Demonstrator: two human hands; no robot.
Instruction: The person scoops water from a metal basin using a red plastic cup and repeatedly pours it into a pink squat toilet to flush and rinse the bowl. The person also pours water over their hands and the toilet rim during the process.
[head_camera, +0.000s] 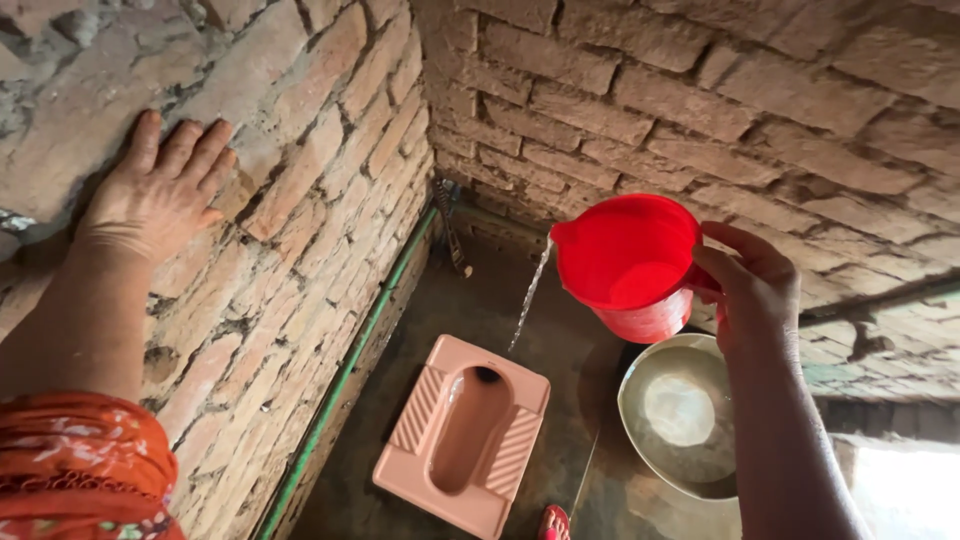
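The right hand (755, 290) is gripping the handle of a red jug (625, 262), fingers curled around it. The jug is tilting to the left, and a thin stream of water (530, 295) is falling from its spout toward the pink squat toilet pan (465, 435), below and left of the hand. The left hand (155, 190) is resting with fingers spread flat on the brick wall (300, 180), much farther away.

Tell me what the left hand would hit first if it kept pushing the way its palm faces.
The left hand already lies flat on the brick wall, fingers spread and pointing up, so the wall itself is first; nothing shows between palm and bricks.
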